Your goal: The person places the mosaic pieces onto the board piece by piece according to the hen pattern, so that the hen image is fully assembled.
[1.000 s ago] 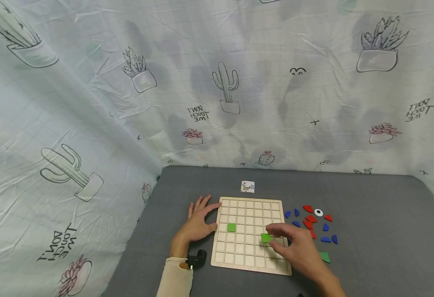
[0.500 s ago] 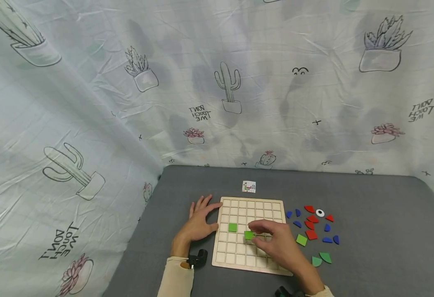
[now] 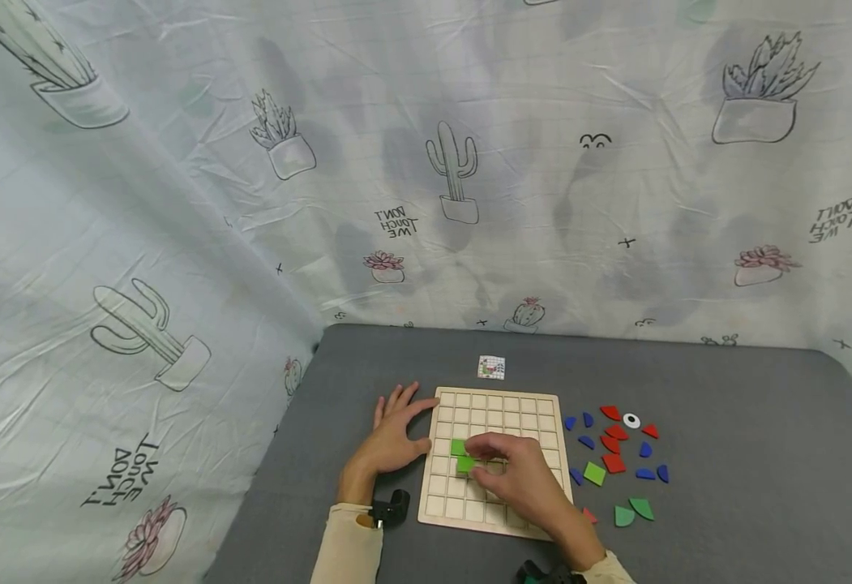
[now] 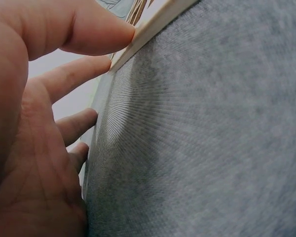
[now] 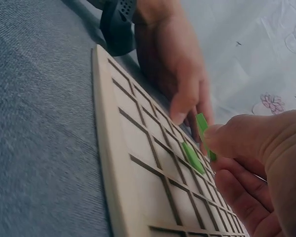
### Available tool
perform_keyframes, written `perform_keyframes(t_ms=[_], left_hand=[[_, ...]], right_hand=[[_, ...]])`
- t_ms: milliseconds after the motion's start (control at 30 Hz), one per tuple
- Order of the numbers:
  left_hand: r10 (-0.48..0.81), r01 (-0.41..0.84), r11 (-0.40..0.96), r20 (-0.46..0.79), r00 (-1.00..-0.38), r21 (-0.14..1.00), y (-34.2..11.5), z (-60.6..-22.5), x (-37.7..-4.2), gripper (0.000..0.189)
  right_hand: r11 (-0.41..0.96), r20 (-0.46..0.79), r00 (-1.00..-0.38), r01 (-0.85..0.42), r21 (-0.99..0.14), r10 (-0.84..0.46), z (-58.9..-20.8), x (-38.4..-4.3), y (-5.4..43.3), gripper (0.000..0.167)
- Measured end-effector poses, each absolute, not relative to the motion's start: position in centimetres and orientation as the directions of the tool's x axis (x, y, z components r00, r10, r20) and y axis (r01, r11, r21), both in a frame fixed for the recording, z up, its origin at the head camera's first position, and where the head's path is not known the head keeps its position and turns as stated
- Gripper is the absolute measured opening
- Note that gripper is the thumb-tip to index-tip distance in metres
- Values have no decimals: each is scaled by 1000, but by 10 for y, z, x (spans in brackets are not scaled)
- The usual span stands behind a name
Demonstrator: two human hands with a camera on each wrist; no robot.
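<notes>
A pale wooden grid board [image 3: 453, 509] lies on the grey table. One green square tile [image 3: 458, 447] sits in a cell toward its left side. My right hand [image 3: 516, 474] pinches a second green square tile [image 3: 464, 465] between thumb and fingers, just in front of the first. In the right wrist view this held tile [image 5: 203, 133] is tilted on edge above the board, with the seated tile [image 5: 192, 158] below it. My left hand [image 3: 389, 438] rests at the board's left edge, thumb and index fingertip touching the rim [image 4: 153, 29], other fingers spread.
Right of the board lie loose pieces: a light green square [image 3: 594, 474], darker green quarter pieces [image 3: 623, 516], several red pieces [image 3: 614, 463], blue half-rounds [image 3: 645, 474] and a white disc [image 3: 631, 421] with a black dot. A small printed card [image 3: 491, 367] lies behind the board. A patterned curtain [image 3: 542, 162] encloses the table.
My right hand has carried the green tile leftward across the board, close to the seated green tile. Pieces it covered at the right now show. The left hand keeps its place.
</notes>
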State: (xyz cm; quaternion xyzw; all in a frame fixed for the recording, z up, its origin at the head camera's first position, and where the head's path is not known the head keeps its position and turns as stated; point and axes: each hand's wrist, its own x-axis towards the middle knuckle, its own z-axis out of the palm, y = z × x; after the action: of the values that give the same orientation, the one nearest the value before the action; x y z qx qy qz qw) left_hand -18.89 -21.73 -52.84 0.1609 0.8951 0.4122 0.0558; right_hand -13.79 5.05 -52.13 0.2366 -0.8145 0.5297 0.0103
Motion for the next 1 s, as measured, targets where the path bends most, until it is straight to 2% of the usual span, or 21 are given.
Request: perform_keyframes(t_ms=[300, 567, 800, 1000], left_hand=[[316, 270, 626, 79, -946, 731, -223, -554, -197, 69], [337, 283, 591, 88, -938, 756, -219, -536, -190, 68], [322, 219, 648, -3, -947, 730, -216, -525, -190, 68], [329, 269, 602, 73, -941, 752, -218, -533, -190, 68]], right_hand=[[372, 256, -887, -403, -836, -384, -526, -140, 39, 33], [444, 265, -874, -442, -779, -406, -527, -141, 32, 32], [487, 318, -850, -507, -711, -420, -527, -139, 31, 33], [491, 318, -854, -502, -712, -412, -528, -138, 30, 35]])
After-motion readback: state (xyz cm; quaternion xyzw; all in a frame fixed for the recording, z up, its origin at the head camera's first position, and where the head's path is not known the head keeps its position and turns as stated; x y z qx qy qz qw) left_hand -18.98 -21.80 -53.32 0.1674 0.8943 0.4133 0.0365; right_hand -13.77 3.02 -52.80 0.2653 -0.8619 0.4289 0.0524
